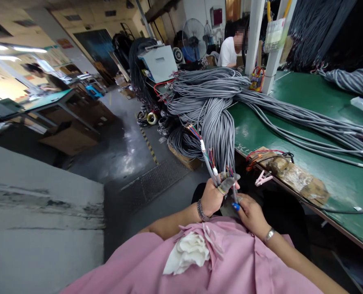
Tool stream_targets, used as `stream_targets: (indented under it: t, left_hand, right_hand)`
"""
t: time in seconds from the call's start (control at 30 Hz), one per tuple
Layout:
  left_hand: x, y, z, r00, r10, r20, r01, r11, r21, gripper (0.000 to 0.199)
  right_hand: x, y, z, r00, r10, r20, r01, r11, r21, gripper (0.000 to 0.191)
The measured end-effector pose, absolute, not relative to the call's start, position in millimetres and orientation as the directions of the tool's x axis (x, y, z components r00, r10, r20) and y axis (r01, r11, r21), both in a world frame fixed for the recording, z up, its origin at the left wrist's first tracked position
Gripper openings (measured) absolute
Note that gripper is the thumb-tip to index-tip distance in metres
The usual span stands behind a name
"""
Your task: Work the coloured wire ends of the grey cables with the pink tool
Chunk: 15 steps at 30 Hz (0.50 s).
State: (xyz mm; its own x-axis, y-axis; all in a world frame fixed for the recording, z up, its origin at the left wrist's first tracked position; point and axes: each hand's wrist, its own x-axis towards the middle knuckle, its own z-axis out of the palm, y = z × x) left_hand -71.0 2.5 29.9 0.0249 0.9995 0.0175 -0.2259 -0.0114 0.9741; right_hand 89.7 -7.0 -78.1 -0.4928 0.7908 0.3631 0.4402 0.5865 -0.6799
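My left hand [213, 195] is closed round several grey cables [208, 165], whose stripped ends stick up past the fingers. Coloured wires [194, 131] fan out of those ends above white wrappings. Grey covers sit on the left thumb and a finger. Close beside it, my right hand [251, 213] pinches the lower part of one grey cable [234, 192] that passes by the left fingertips. Something blue [236, 206] shows at the right thumb tip. Behind both hands, a thick bundle of grey cables [220, 126] hangs over the table edge.
On the green table [294, 102] more grey cables [306, 126] stretch to the right. Along its near edge lie a taped brown block [297, 177] and a pink clip [263, 178]. A white post [255, 36] rises from the table. A co-worker [229, 49] sits beyond.
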Motion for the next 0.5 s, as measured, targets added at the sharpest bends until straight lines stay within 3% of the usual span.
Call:
stream_targets:
  t: [0.1,0.17,0.3,0.5]
  left_hand:
    - [-70,-2,24,-0.001,1.0,0.006,-0.189,-0.006,0.982,0.038]
    - [-71,-5,20,0.051,0.999,-0.02,-0.131,0.026,0.991,0.038]
    - [-74,-9,18,0.229,0.972,-0.046,0.028,0.041,0.999,0.034]
    - [-67,-6,12,0.363,0.929,-0.077,0.11,0.039,0.993,0.03]
  right_hand:
    - [88,-9,-72,-0.579,0.738,0.345,0.365,0.614,-0.7,0.028]
    - [91,-12,-62,-0.587,0.748,0.309,0.294,0.553,-0.78,0.034]
    - [106,-18,-33,-0.396,0.904,0.158,0.141,0.23,-0.963,0.024]
    - [110,-18,1,-0.205,0.979,0.012,-0.043,0.003,-0.999,0.025]
